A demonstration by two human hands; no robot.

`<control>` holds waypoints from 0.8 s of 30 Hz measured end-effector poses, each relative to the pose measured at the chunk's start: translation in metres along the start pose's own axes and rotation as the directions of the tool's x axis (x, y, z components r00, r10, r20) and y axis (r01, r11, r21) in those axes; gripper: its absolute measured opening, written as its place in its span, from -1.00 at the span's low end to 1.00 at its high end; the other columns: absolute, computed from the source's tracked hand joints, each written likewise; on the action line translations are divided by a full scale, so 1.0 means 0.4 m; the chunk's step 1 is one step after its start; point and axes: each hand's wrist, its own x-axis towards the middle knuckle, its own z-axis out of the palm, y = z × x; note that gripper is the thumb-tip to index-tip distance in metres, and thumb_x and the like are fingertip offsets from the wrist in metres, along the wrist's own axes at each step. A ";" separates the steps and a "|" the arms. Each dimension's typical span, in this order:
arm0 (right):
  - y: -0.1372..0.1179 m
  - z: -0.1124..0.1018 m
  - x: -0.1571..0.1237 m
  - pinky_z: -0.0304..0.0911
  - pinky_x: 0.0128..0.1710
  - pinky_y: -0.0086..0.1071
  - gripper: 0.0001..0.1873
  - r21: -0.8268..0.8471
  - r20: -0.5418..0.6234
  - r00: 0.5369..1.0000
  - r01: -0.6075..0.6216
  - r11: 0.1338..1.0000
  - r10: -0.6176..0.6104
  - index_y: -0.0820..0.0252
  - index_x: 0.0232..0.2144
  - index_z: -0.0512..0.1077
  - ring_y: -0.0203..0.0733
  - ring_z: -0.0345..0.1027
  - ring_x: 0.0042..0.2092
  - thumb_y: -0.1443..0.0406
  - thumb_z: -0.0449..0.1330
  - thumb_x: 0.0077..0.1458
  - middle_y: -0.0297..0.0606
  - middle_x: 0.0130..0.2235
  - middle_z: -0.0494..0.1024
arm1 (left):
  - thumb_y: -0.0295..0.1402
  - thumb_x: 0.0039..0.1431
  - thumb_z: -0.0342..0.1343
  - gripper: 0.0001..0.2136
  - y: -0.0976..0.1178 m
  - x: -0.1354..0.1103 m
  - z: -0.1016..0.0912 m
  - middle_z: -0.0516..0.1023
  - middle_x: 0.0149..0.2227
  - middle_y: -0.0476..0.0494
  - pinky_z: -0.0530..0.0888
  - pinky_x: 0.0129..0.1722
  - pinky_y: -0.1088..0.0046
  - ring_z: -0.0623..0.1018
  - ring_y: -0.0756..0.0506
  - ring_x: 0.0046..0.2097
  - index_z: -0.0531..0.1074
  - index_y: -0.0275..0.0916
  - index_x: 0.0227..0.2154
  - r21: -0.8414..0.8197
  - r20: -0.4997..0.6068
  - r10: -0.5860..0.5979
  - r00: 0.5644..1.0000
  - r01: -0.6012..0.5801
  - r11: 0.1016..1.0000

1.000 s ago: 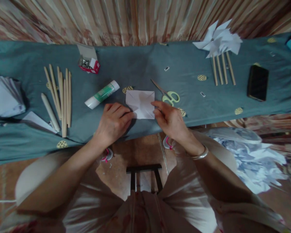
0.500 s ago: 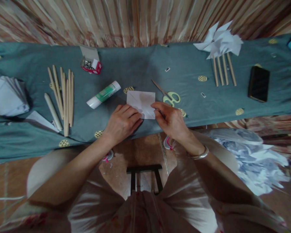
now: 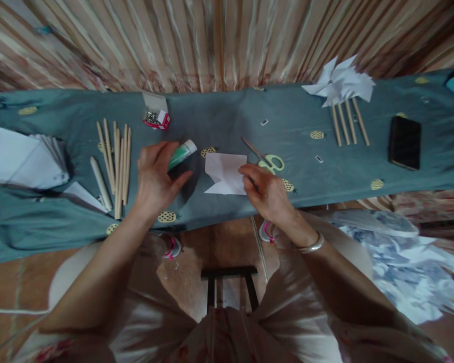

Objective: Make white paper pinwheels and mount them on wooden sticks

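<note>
My left hand [image 3: 154, 177] is over the green-and-white glue stick [image 3: 183, 153], its thumb spread away from the fingers. The fingers cover the near end of the stick, so I cannot see whether they touch it. With thumb and fingertips, my right hand [image 3: 267, 190] pinches the right edge of a small white sheet of paper [image 3: 227, 171]. That paper lies on the cloth with creases, and a notch opens on its left side with a pointed flap below. Just beyond my right hand are scissors [image 3: 274, 162] with pale green handles, partly hidden by the fingers.
Wooden sticks [image 3: 121, 166] lie left, beside a paper stack [image 3: 22, 159] and a red box of metal pins [image 3: 157, 119]. Paper pinwheels [image 3: 340, 83] on sticks and a black phone [image 3: 404, 142] are at right. A bag of folded paper [image 3: 397, 262] sits below the table edge.
My left hand has left the paper and moved left over the glue stick. The paper's lower left flap now stands apart from the rest. My right hand still pinches the right edge.
</note>
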 end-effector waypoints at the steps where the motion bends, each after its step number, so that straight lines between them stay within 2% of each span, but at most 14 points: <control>1: -0.002 0.002 0.003 0.37 0.06 -0.11 -0.69 0.000 -0.006 1.000 0.000 1.000 0.000 0.22 -0.11 0.50 -0.04 0.49 0.00 0.35 0.00 0.21 -0.08 -0.05 0.61 | -0.12 0.14 0.20 -0.49 -0.018 0.000 0.000 0.47 0.06 -0.30 0.41 0.06 0.05 0.43 -0.34 0.10 0.37 -0.27 0.10 0.016 0.030 -0.036 0.999 0.036 0.999; 3: -0.008 0.006 0.009 0.37 0.06 -0.13 -0.69 0.005 -0.018 1.000 -0.002 1.000 0.002 0.23 -0.12 0.51 -0.05 0.50 0.00 0.34 0.01 0.21 -0.08 -0.06 0.62 | -0.16 0.16 0.17 -0.57 -0.050 -0.001 0.005 0.52 -0.01 -0.26 0.42 0.04 0.03 0.47 -0.33 0.05 0.40 -0.22 0.05 0.019 0.097 -0.086 0.992 0.085 0.996; 6: -0.021 0.009 0.018 0.37 0.05 -0.16 -0.70 0.047 -0.036 0.999 -0.024 0.999 0.026 0.22 -0.13 0.52 -0.06 0.50 0.00 0.33 0.03 0.20 -0.10 -0.06 0.62 | -0.23 0.19 0.12 -0.70 -0.072 -0.001 0.015 0.56 -0.10 -0.26 0.43 0.00 0.08 0.51 -0.28 -0.04 0.47 -0.20 -0.05 -0.072 0.093 -0.148 0.985 0.155 0.985; 8: -0.030 0.012 0.024 0.39 0.01 -0.17 -0.71 0.123 -0.036 0.995 -0.083 0.989 0.088 0.23 -0.14 0.53 -0.07 0.51 -0.06 0.31 0.06 0.20 -0.09 -0.06 0.62 | -0.22 0.19 0.12 -0.71 -0.056 0.000 0.019 0.56 -0.13 -0.25 0.44 -0.04 0.15 0.53 -0.24 -0.09 0.49 -0.22 -0.07 -0.212 0.083 -0.202 0.976 0.215 0.953; 10: -0.039 0.016 0.031 0.42 -0.08 -0.19 -0.72 0.260 -0.001 0.982 -0.183 0.948 0.190 0.23 -0.13 0.53 -0.10 0.53 -0.15 0.24 0.12 0.19 -0.09 -0.08 0.63 | -0.16 0.19 0.13 -0.65 -0.016 0.000 0.020 0.57 -0.18 -0.20 0.47 -0.14 0.27 0.54 -0.17 -0.16 0.49 -0.24 -0.05 -0.419 0.130 -0.240 0.962 0.273 0.866; 12: -0.049 0.022 0.039 0.43 -0.16 -0.23 -0.66 0.459 0.091 0.961 -0.273 0.846 0.261 0.19 -0.14 0.53 -0.13 0.52 -0.19 0.10 0.22 0.14 -0.12 -0.10 0.63 | -0.07 0.19 0.13 -0.57 0.036 -0.002 0.018 0.57 -0.23 -0.15 0.47 -0.27 0.39 0.53 -0.11 -0.25 0.48 -0.25 0.00 -0.623 0.219 -0.233 0.948 0.320 0.714; 13: -0.054 0.025 0.043 0.44 -0.18 -0.24 -0.61 0.565 0.158 0.952 -0.306 0.766 0.263 0.17 -0.15 0.53 -0.13 0.52 -0.19 0.04 0.27 0.08 -0.15 -0.12 0.63 | -0.05 0.18 0.13 -0.55 0.064 -0.004 0.017 0.57 -0.27 -0.12 0.45 -0.33 0.43 0.52 -0.08 -0.30 0.48 -0.26 0.01 -0.695 0.307 -0.189 0.933 0.356 0.625; 15: -0.066 0.031 0.050 0.45 -0.18 -0.25 -0.57 0.739 0.281 0.935 -0.355 0.572 0.217 0.15 -0.23 0.54 -0.15 0.52 -0.22 -0.03 0.34 -0.02 -0.21 -0.20 0.64 | -0.03 0.18 0.15 -0.53 0.111 -0.008 0.016 0.54 -0.37 -0.08 0.41 -0.42 0.49 0.48 -0.02 -0.40 0.50 -0.29 -0.01 -0.783 0.419 -0.098 0.903 0.414 0.464; 18: -0.082 0.035 0.056 0.45 -0.21 -0.27 -0.62 0.846 0.371 0.905 -0.422 0.324 0.210 0.15 -0.38 0.54 -0.23 0.48 -0.34 0.00 0.40 -0.10 -0.32 -0.38 0.61 | -0.03 0.17 0.17 -0.51 0.154 -0.012 0.021 0.44 -0.52 0.00 0.32 -0.52 0.56 0.37 0.05 -0.51 0.50 -0.33 -0.01 -0.832 0.488 -0.045 0.872 0.480 0.279; 21: -0.091 0.034 0.058 0.43 -0.28 -0.33 -0.67 0.859 0.400 0.865 -0.469 0.206 0.304 0.15 -0.46 0.53 -0.28 0.42 -0.39 0.05 0.45 -0.16 -0.35 -0.44 0.58 | -0.03 0.17 0.18 -0.51 0.165 -0.011 0.032 0.42 -0.53 0.01 0.24 -0.58 0.59 0.31 0.08 -0.55 0.49 -0.35 -0.02 -0.832 0.519 -0.043 0.854 0.516 0.202; 24: -0.086 0.027 0.061 0.40 -0.35 -0.36 -0.65 0.864 0.395 0.843 -0.476 0.164 0.364 0.15 -0.48 0.53 -0.29 0.39 -0.41 0.05 0.46 -0.21 -0.35 -0.45 0.57 | -0.04 0.18 0.18 -0.54 0.162 -0.011 0.042 0.49 -0.46 -0.05 0.24 -0.59 0.59 0.29 0.09 -0.55 0.47 -0.34 -0.04 -0.828 0.525 -0.034 0.850 0.520 0.212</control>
